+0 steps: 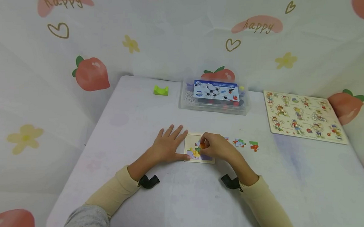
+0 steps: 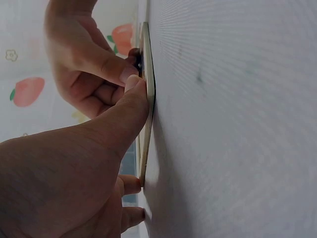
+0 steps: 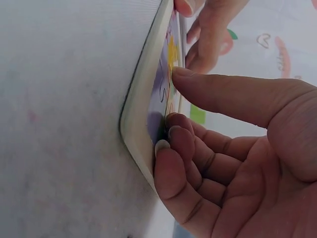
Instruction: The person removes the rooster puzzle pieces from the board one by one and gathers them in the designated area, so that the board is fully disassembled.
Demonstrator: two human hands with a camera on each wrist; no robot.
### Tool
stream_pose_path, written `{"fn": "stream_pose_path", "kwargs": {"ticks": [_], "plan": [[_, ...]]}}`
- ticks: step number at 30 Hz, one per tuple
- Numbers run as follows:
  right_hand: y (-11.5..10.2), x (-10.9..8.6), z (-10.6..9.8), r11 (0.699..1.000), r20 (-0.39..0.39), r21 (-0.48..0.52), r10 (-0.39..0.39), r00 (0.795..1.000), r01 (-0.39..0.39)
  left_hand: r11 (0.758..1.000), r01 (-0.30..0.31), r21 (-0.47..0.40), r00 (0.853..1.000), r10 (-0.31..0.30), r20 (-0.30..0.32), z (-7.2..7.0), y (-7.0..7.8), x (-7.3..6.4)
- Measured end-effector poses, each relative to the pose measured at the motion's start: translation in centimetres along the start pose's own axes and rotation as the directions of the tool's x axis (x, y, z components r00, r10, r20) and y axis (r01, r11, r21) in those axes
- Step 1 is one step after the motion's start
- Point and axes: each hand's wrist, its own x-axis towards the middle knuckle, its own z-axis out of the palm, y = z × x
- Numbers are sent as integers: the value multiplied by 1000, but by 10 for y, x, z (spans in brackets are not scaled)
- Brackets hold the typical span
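Note:
A small wooden jigsaw tray [image 1: 199, 161] lies flat on the table, with purple and yellow pieces [image 1: 195, 152] fitted along its lower part. My left hand [image 1: 166, 148] rests at its left side, fingers spread and straight, the thumb on the lower left corner. Over the tray's right half, my right hand [image 1: 222, 147] pinches an orange puzzle piece [image 1: 202, 146] between thumb and curled fingers, low against the fitted pieces. In the right wrist view the thumb tip touches the picture surface [image 3: 171, 82], while other fingertips sit at the tray's edge. The right hand covers part of the tray.
Loose puzzle pieces [image 1: 239, 142] lie right of the tray, one partly behind my right hand; another piece [image 1: 254, 146] is red and green. Behind stand a clear plastic box [image 1: 186, 102] with a blue molecule card and a green block [image 1: 161, 90]. A wooden picture board [image 1: 308, 116] lies far right.

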Motion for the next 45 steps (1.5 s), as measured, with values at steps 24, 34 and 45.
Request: {"fn": "stream_pose_path", "kwargs": {"ticks": [24, 34, 45], "plan": [[4, -2, -5, 989, -74, 114, -86, 994, 94, 1000, -2, -16, 1000, 2, 5, 1, 0, 1], [6, -2, -6, 980, -83, 161, -105, 991, 117, 1000, -2, -6, 1000, 2, 9, 4, -2, 2], [7, -8, -11, 983, -97, 152, -89, 991, 104, 1000, -2, 0, 1000, 2, 7, 3, -2, 2]]}}
